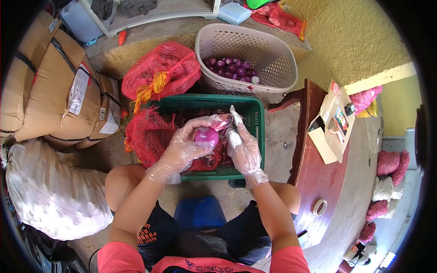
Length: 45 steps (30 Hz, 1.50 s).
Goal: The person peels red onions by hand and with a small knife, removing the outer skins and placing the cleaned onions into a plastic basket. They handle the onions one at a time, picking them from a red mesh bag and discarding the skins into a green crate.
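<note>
A peeled purple onion sits in my left hand, which wears a clear plastic glove and has its fingers wrapped round it. My right hand, gloved too, is just to the right; its fingers point up close to the left fingertips, and what they hold, if anything, is too small to name. A bit of pinkish skin shows between the fingertips. Both hands are over a green crate with dark onion skins and red netting inside.
Behind the crate stands a beige basket of peeled onions. Red net sacks lie at its left. Cardboard boxes and a white sack are on the left. A red wooden table bears tape and an opened carton.
</note>
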Tool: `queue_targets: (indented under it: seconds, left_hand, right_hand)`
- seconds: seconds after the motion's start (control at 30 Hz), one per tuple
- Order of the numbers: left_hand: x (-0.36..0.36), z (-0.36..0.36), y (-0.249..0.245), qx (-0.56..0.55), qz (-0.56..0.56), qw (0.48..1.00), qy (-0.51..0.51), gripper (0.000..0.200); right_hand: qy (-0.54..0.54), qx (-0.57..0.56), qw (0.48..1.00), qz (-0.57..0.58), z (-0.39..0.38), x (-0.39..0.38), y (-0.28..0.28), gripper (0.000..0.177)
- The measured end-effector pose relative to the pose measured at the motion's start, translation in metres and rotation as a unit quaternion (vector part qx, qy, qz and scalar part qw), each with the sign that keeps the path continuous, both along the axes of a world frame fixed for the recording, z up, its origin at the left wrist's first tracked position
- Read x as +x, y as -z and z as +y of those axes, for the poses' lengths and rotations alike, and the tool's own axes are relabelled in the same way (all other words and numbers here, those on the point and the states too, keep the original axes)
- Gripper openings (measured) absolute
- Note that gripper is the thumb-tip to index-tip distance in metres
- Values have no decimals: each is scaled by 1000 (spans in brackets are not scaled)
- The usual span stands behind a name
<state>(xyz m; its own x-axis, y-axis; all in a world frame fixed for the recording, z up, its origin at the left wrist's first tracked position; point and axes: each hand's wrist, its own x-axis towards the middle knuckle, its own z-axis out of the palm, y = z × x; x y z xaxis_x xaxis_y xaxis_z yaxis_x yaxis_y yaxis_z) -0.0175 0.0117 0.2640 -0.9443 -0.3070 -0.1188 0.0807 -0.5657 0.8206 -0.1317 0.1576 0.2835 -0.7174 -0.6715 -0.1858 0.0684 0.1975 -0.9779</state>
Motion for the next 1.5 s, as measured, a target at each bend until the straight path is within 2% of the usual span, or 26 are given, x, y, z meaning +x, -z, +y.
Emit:
queue_targets:
  seconds: [0.3,0.4,0.5,0.6,0.7,0.8,0.9,1.0,1.1,1.2,1.27,1.3,1.37,1.4,1.5]
  left_hand:
    - [-1,1,-2,-13,3,1000,-13,58]
    - [-2,1,0,-49,35,998,-10,60]
    - [-3,0,1,-70,37,997,-9,56]
    - [1,-2,-13,62,-42,997,-8,51]
    - [-3,-7,-1,-110,-6,994,-24,51]
    - [2,-5,-1,-144,-55,987,-34,53]
    - [0,-4,7,-200,-1,979,-45,56]
    - [3,-13,14,-233,-44,971,-15,58]
    - [0,-12,13,-203,-6,979,-21,57]
    - [0,-9,9,-138,-24,990,-34,55]
    - [1,-9,3,-70,-31,997,-22,55]
    - [1,-9,-1,-36,-34,999,-17,55]
    - [0,-9,-4,-22,-34,999,-9,56]
    - [-1,-9,-5,-15,-34,999,-5,56]
    - [-2,-7,-1,-53,7,998,-24,57]
  right_hand:
    - [34,50,996,-61,-3,0,-12,51]
    - [30,59,995,-68,-1,0,-13,50]
    - [4,5,997,-76,0,-2,-1,59]
    - [-87,20,986,-144,7,-5,-17,71]
    - [-183,73,973,-122,8,-7,-26,79]
    - [-211,67,967,-126,9,-4,-20,76]
    - [-212,88,960,-159,9,-4,-22,71]
    - [-222,51,968,-104,12,-7,-10,64]
    - [-219,12,975,-44,14,-5,6,57]
    - [-215,31,976,-11,16,-6,17,51]
    - [-207,33,977,46,16,-5,18,48]
    - [-196,26,980,36,15,-4,16,48]
    - [-174,11,985,17,11,-3,9,47]
    - [-160,41,986,10,10,-4,2,47]
    - [-131,66,989,22,5,-9,-10,47]
